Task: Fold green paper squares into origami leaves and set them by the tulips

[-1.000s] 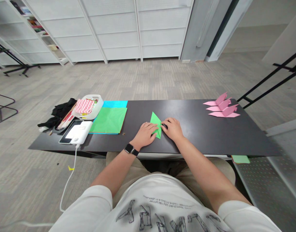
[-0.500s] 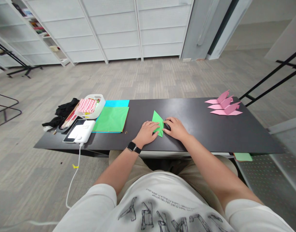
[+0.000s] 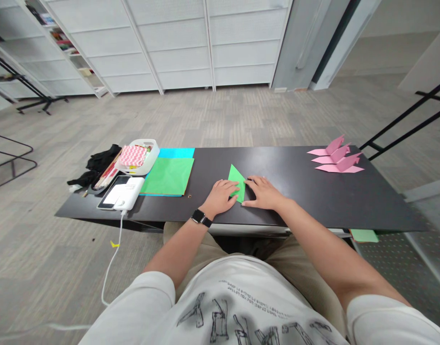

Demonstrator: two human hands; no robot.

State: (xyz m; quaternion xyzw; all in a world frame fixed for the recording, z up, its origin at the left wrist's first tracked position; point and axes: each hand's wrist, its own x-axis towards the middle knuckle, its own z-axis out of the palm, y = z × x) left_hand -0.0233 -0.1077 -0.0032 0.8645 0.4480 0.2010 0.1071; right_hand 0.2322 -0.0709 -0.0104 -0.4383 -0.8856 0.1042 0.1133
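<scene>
A folded piece of green paper (image 3: pixel 235 174), kite-like with a tall point at the top, lies on the dark table in front of me. My left hand (image 3: pixel 220 197) rests flat over its left side, fingers stretched out and pressing it down. At the paper's right edge is my right hand (image 3: pixel 263 193), thumb and index finger spread apart, their tips touching the edge near the middle and the lower corner. Neither hand is wrapped round anything. Part of the paper's left half is hidden under my left fingers.
To the left lies a stack of green sheets (image 3: pixel 169 176) over blue paper (image 3: pixel 176 153). Beyond are a white basket (image 3: pixel 153 155), a tray of pens (image 3: pixel 107 178), black cloth (image 3: pixel 97 163) and a white device (image 3: pixel 129 193) with a cable. Three pink paper cranes (image 3: pixel 340 165) stand at the right.
My right thumb has moved down and away from its index finger, toward the paper's lower corner. The left hand keeps pressing the paper. The whole view has shifted slightly.
</scene>
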